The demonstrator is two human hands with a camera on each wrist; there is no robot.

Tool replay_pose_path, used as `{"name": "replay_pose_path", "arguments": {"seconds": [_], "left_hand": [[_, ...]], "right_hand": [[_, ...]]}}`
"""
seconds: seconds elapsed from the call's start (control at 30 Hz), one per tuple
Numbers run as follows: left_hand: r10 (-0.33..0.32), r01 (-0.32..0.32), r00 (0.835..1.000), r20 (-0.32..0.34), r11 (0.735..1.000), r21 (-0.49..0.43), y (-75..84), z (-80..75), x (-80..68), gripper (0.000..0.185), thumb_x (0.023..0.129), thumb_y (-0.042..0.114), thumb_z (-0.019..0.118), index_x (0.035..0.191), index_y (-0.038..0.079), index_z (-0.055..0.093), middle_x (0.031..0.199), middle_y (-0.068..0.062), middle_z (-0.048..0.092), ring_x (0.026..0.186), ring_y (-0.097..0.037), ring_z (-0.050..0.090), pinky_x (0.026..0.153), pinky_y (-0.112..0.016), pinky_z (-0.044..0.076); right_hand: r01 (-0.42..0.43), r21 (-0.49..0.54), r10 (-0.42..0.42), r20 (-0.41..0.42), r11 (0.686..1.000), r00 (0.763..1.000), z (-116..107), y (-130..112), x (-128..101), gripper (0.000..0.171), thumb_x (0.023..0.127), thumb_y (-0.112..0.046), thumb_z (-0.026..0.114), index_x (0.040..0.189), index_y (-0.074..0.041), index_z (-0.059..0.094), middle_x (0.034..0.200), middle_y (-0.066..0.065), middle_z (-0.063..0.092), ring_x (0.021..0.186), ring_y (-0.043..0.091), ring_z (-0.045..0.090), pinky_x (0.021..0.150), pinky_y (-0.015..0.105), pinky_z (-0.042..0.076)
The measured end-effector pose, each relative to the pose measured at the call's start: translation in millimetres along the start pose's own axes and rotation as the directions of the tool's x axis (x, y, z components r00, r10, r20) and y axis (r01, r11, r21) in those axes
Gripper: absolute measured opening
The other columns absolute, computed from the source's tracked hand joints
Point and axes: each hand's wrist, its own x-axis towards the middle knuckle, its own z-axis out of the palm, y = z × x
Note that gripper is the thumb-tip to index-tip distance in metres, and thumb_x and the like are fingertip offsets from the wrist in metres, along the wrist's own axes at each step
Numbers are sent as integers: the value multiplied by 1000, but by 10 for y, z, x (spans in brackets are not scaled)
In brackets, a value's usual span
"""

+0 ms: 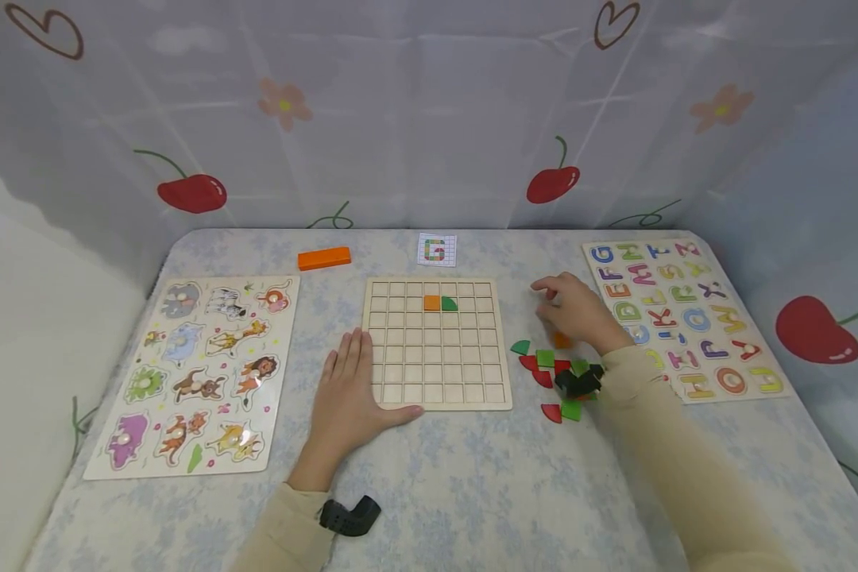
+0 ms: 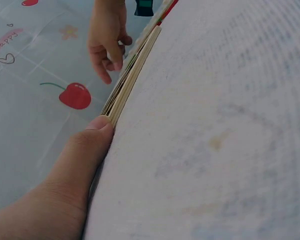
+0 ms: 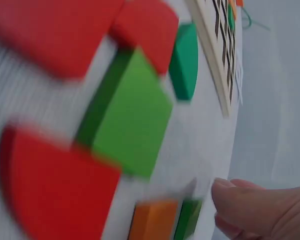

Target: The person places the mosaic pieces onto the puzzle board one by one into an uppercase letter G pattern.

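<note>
A wooden grid board lies mid-table, holding an orange square beside a green quarter-circle near its top. My left hand rests along the board's left side, fingers straight and thumb at the near edge; the left wrist view shows the thumb against that edge. To the board's right my right hand hovers beyond a pile of loose pieces, index finger stretched out and the others bent, with nothing visible in its grasp. Red quarter-circles and a green square block lie in the pile.
A small pattern card with a coloured G lies behind the board, and an orange bar sits to its left. An animal puzzle occupies the left side, a letter puzzle the right. A printed curtain hangs behind the table.
</note>
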Motion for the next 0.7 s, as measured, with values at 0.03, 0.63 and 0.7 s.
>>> {"name": "replay_pose_path", "arguments": {"seconds": [0.03, 0.63, 0.7], "left_hand": [[-1, 1, 1000, 0, 1000, -2, 0, 1, 1, 142, 61, 95, 55, 160, 5, 7, 168, -12, 5, 157, -27, 2, 127, -48, 8], [-1, 1, 1000, 1, 1000, -9, 6, -20, -4, 141, 62, 94, 55, 160, 5, 8, 168, -12, 6, 157, -28, 3, 127, -49, 8], [-3, 3, 1000, 4, 1000, -3, 7, -21, -3, 141, 62, 94, 55, 160, 5, 8, 168, -12, 5, 157, -27, 3, 127, -48, 8]], "right_hand": [[-16, -14, 16, 13, 1000, 1000, -27, 51, -22, 43, 97, -15, 62, 139, -11, 55, 122, 17, 52, 104, 33, 50, 91, 49, 50], [-45, 45, 42, 45, 998, 998, -75, 286, -103, 28, 95, -19, 67, 119, -7, 61, 117, 16, 58, 107, 33, 50, 97, 51, 47], [-48, 78, 45, 38, 996, 998, -65, 265, -88, 23, 95, -19, 67, 114, -8, 59, 115, 14, 58, 105, 32, 51, 93, 47, 48]]}}
